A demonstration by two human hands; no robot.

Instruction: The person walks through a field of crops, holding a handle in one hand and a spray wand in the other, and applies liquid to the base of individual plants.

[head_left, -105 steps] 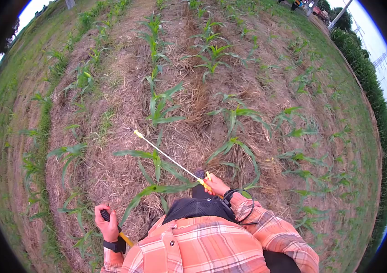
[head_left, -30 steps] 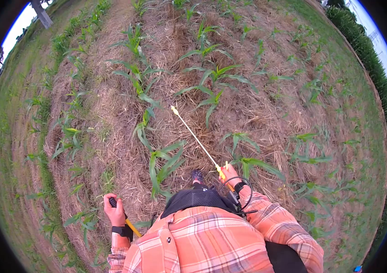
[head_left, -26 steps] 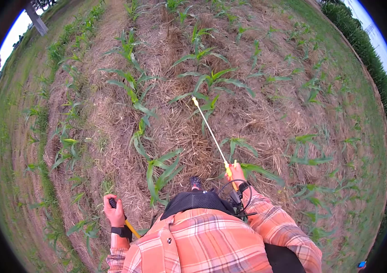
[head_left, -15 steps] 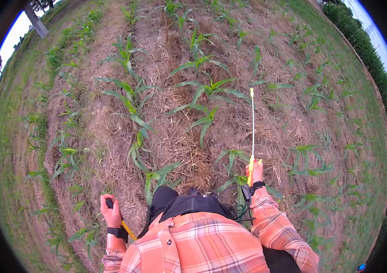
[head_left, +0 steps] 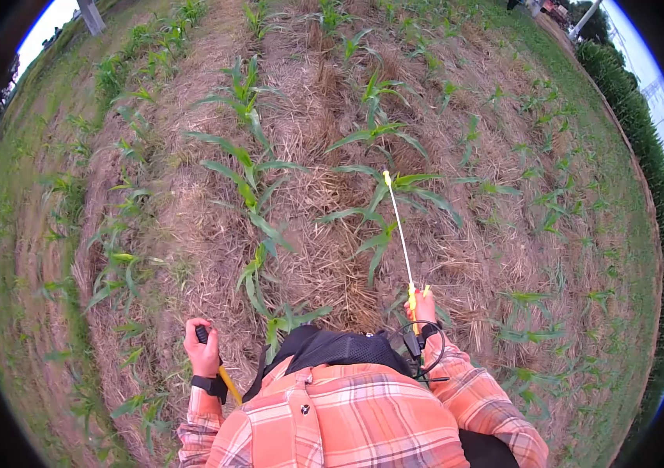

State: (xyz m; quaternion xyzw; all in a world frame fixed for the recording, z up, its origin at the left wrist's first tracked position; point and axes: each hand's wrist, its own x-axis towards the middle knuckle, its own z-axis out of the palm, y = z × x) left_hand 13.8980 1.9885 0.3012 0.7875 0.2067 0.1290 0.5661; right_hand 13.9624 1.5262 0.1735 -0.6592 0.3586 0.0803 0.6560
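One head-worn fisheye camera looks forward and steeply down, close over the orange plaid shirt (head_left: 347, 421) just below the spray wand (head_left: 398, 234), while corn rows (head_left: 250, 168) beyond the wand recede toward a distant hedge (head_left: 628, 117).

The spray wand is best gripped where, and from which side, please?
Grip the spray wand by its thick yellow handle at the near end, where the right hand holds it, coming from behind; the long thin rod ahead would probably flex.

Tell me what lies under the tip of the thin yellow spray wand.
A young green corn plant stands beneath the tip of the thin yellow spray wand held in the right hand. Dry straw mulch covers the ground, hiding the soil.
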